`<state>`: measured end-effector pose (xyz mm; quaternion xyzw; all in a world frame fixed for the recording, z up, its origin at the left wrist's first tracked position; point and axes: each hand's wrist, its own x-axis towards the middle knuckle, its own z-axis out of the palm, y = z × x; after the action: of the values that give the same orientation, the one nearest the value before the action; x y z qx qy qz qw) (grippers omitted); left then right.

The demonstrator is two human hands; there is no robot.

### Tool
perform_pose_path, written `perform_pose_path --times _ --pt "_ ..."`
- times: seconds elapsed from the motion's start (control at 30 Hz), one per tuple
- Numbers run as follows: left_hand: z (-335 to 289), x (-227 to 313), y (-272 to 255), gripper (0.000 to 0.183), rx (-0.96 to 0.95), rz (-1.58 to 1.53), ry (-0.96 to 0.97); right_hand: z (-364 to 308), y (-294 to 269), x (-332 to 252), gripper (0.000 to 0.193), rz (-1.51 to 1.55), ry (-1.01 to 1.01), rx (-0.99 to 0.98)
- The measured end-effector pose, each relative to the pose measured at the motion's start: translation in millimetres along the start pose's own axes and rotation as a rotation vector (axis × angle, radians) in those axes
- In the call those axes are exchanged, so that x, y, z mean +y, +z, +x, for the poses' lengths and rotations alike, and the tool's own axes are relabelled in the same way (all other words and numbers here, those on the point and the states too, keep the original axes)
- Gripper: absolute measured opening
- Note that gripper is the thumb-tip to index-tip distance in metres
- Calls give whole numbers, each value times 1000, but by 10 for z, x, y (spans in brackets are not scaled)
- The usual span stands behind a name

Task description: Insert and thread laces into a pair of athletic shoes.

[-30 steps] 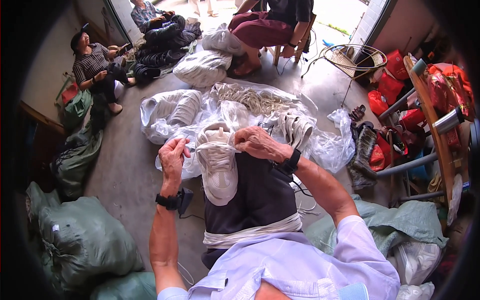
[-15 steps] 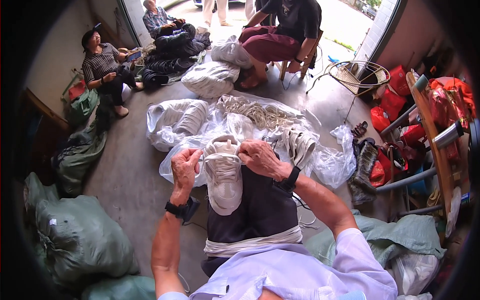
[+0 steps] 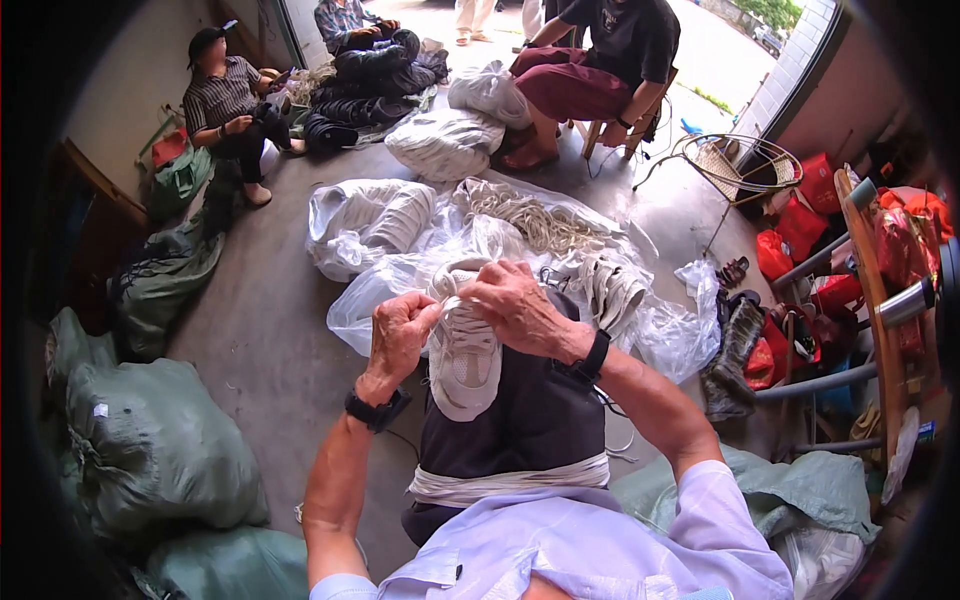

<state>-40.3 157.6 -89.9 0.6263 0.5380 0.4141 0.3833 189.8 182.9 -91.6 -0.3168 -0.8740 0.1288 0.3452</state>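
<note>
A cream-white sneaker (image 3: 466, 372) rests on my dark-trousered lap, toe toward me. White laces run across its front. My left hand (image 3: 402, 335) is closed in a pinch on a shoelace (image 3: 450, 303) at the left of the shoe's upper end. Over the shoe's top right my right hand (image 3: 522, 310) has its fingers bent and pressed together on the lace, hiding part of the tongue. A bundle of white laces (image 3: 512, 482) lies across my lap.
Beyond my knees, clear plastic sheeting holds stacked pale shoe parts (image 3: 385, 222) and a heap of laces (image 3: 525, 215). Green sacks (image 3: 165, 440) stand at left. A wooden-edged rack (image 3: 868, 290) and red bags (image 3: 800, 225) are at right. Several people sit near the doorway.
Both hands have come closer together over the shoe's upper end, the right one moving left across the laces. The whole view has shifted slightly.
</note>
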Motion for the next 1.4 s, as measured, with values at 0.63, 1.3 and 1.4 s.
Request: perform_pose_path --times 0.63,1.3,1.4 --pt "174 32 48 23 35 326 234 288 308 142 15 136 85 91" --pt "277 -118 -282 24 -119 -277 -199 370 -143 279 18 -240 -159 -95" --pt "240 -121 -316 24 -186 -495 -237 303 -291 451 18 -317 -84 -101"
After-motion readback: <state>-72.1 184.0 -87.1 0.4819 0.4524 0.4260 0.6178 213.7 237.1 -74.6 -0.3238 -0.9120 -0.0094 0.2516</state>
